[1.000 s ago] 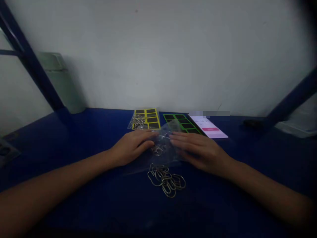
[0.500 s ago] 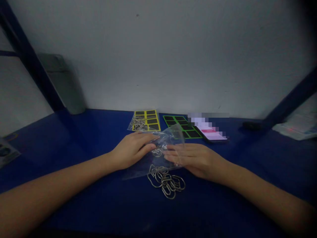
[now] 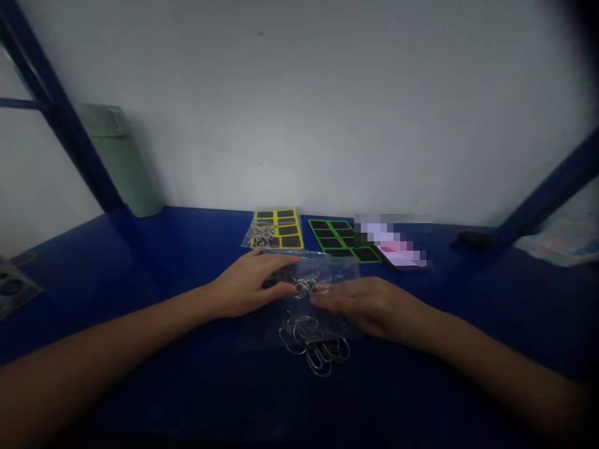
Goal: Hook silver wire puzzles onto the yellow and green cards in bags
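Observation:
A clear plastic bag (image 3: pixel 337 265) lies between my hands above the blue table, with several bent-wire metal rings (image 3: pixel 305 285) showing through it. My left hand (image 3: pixel 250 280) grips the left side of the bag, the thumb low and the fingers along the upper edge. Closed on the right side is my right hand (image 3: pixel 369 302), its fingertips beside the rings and partly seen through the film. I cannot tell whether those fingertips are inside or behind the bag. Nearer me, a loose pile of oval wire rings (image 3: pixel 318 357) sits under the bag's lower edge.
Behind the bag lie a yellow-framed label sheet (image 3: pixel 290 229) with a small bag of rings (image 3: pixel 262 234) on it, a green-framed label sheet (image 3: pixel 327 234) and a phone (image 3: pixel 402 252). A green bottle (image 3: pixel 128 168) stands at the back left. Blue posts (image 3: pixel 79 137) flank the table.
The bag has flattened and its raised upper corner has come down, so its lower edge now covers part of the ring pile. Both hands stay nearly in place; the right fingers have drawn together.

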A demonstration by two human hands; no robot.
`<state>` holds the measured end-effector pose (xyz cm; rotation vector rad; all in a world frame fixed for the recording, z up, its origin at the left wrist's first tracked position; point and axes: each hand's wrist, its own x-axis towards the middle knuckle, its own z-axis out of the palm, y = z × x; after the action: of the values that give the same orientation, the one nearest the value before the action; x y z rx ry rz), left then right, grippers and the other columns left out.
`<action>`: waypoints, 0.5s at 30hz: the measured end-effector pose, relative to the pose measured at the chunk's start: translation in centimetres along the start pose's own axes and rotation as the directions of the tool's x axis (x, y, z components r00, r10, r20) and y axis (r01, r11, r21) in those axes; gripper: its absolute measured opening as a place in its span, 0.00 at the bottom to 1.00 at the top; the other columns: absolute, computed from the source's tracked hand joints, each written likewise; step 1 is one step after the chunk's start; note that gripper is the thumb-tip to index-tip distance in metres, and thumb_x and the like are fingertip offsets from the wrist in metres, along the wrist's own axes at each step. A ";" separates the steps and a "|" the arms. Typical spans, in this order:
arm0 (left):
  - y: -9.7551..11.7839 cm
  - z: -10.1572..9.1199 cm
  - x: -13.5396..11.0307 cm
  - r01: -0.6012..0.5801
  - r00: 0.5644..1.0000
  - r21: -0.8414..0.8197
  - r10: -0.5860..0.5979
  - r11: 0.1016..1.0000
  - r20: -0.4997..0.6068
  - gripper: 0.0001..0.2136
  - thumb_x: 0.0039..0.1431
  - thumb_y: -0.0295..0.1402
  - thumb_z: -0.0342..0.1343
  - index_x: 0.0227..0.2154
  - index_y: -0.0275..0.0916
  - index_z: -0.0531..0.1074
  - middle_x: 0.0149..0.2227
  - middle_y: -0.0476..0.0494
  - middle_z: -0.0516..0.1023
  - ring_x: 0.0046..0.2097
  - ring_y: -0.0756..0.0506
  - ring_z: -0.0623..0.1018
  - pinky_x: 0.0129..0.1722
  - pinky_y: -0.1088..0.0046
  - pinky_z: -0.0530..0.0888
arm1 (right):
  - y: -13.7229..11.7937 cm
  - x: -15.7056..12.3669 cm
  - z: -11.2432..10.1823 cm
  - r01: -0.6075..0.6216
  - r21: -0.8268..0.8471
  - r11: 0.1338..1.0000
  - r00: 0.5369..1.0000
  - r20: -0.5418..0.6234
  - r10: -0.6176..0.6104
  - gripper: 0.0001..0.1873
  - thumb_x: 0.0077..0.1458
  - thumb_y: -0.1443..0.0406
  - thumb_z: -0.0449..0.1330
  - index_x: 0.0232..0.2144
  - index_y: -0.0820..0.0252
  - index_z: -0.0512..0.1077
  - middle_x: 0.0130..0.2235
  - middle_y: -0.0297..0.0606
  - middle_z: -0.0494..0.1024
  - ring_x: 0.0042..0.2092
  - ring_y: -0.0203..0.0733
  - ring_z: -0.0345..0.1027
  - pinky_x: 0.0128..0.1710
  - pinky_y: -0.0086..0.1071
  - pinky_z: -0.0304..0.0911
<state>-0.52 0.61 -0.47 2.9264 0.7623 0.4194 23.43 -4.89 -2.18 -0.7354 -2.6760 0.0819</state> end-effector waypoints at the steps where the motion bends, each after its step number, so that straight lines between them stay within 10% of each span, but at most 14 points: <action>1: -0.1 -0.1 0.0 0.004 1.000 -0.007 -0.004 1.000 0.018 0.21 0.59 0.45 0.41 0.53 0.41 0.53 0.54 0.44 0.62 0.53 0.44 0.64 0.54 0.58 0.55 | 0.0 0.0 0.0 0.002 0.003 1.000 1.000 0.002 -0.002 0.19 0.55 0.72 0.48 0.49 0.60 0.63 0.48 0.38 0.70 0.50 0.34 0.61 0.49 0.31 0.60; 15: -1.5 0.1 0.0 0.023 0.990 0.054 -0.030 0.998 0.137 0.28 0.56 0.49 0.42 0.55 0.39 0.51 0.57 0.41 0.55 0.58 0.42 0.56 0.54 0.60 0.55 | 0.2 -0.1 0.0 -0.018 -0.022 1.000 1.000 -0.009 0.018 0.18 0.55 0.71 0.48 0.49 0.60 0.63 0.47 0.39 0.71 0.47 0.35 0.65 0.46 0.32 0.63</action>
<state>-1.15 1.94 -0.83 2.9512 0.8038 0.1956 23.62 -4.79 -2.24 -0.7648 -2.6663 0.0536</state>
